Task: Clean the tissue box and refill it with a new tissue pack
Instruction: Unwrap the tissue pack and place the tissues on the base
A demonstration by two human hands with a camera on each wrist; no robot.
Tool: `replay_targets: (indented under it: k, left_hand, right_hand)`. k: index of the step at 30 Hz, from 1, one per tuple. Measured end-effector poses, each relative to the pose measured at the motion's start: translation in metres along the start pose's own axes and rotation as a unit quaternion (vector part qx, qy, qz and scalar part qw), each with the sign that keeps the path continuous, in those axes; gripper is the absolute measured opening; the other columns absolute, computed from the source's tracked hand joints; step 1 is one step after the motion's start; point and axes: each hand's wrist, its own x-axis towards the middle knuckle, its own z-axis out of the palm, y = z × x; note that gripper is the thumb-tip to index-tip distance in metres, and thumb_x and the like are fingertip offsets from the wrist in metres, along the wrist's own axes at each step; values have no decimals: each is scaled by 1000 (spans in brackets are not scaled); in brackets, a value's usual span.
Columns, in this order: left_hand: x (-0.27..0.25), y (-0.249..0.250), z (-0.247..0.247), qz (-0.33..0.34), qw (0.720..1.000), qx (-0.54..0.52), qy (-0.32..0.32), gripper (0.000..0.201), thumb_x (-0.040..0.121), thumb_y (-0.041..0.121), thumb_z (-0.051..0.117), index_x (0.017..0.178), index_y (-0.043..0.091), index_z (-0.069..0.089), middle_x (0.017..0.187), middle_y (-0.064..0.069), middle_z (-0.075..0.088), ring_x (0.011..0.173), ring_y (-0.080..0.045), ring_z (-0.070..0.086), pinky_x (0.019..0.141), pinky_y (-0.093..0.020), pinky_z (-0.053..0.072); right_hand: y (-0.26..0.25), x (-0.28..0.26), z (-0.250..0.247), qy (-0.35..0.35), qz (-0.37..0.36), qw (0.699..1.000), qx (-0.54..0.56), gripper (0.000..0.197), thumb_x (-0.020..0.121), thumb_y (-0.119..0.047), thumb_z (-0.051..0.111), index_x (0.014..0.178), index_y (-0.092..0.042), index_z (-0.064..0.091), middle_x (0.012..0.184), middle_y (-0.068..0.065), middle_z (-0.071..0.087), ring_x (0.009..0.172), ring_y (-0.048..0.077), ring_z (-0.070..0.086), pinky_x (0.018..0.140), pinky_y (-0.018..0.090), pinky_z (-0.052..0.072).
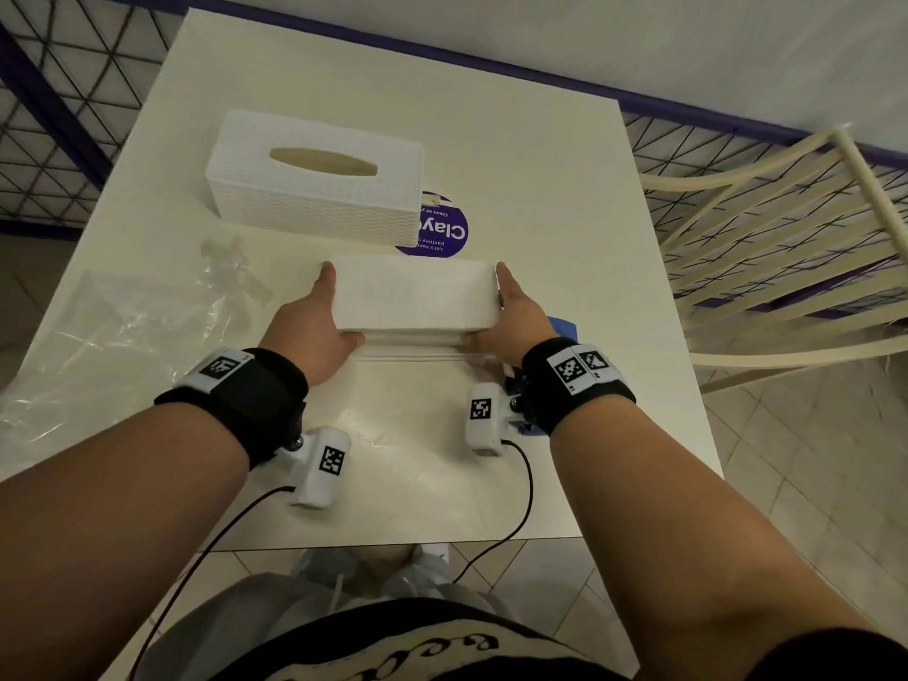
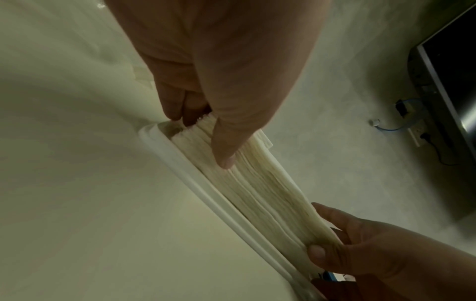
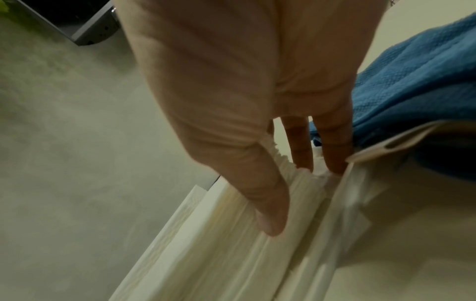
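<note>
A stack of white tissues (image 1: pixel 415 297) is held by its two short ends. My left hand (image 1: pixel 317 319) grips the left end and my right hand (image 1: pixel 513 317) grips the right end, thumbs on the near side. The stack sits in or just over the flat white base of the tissue box (image 1: pixel 412 355), whose rim (image 2: pixel 206 189) runs along it in the left wrist view. In the right wrist view my thumb presses the layered edge of the tissue stack (image 3: pixel 231 254). The white woven box cover (image 1: pixel 314 174) with an oval slot lies farther back on the table.
Crumpled clear plastic wrap (image 1: pixel 123 336) lies at the table's left. A blue cloth (image 1: pixel 565 326) sits under my right wrist. A round purple sticker (image 1: pixel 444 233) is between cover and stack. A cream slatted chair (image 1: pixel 786 248) stands at the right.
</note>
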Motion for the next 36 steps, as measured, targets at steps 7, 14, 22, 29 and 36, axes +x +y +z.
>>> replay_targets:
  k: [7, 14, 22, 29, 36]
  left_hand:
    - [1, 25, -7, 146, 983, 103, 44, 87, 92, 51, 48, 153, 14, -1, 160, -11, -15, 147, -28, -13, 119, -42, -6]
    - [23, 26, 22, 137, 959, 237, -69, 65, 101, 44, 18, 152, 16, -11, 160, -5, -18, 148, -22, -14, 119, -41, -6]
    - [23, 16, 27, 119, 960, 242, -76, 67, 98, 51, 14, 150, 24, -18, 157, -4, -27, 146, -22, -22, 119, -41, -9]
    - [29, 15, 29, 97, 967, 217, -87, 67, 98, 52, 15, 150, 26, -18, 156, -3, -29, 145, -23, -25, 119, -44, -7]
    - [30, 13, 31, 97, 969, 215, -77, 67, 97, 54, 16, 150, 29, -18, 156, 0, -30, 144, -21, -25, 119, -47, -5]
  right_hand:
    - [-29, 0, -1, 128, -101, 987, -3, 80, 79, -9, 55, 151, -21, 22, 158, 5, 24, 145, 25, 24, 117, 35, 25]
    - [-34, 19, 59, 31, -115, 970, -214, 61, 100, -44, 27, 153, -25, 4, 163, 2, -4, 150, 22, -6, 119, 46, 0]
    - [-3, 22, 57, 44, -93, 976, -192, 64, 98, -54, 18, 152, -31, -7, 161, -8, -13, 148, 12, -14, 120, 45, -5]
    - [-8, 28, 51, 3, -67, 982, -176, 64, 99, -52, 20, 152, -31, -8, 161, -9, -14, 148, 12, -15, 120, 48, -2]
    - [-15, 25, 47, -20, -54, 983, -174, 65, 99, -52, 21, 152, -29, -9, 161, -8, -17, 148, 13, -17, 119, 51, 2]
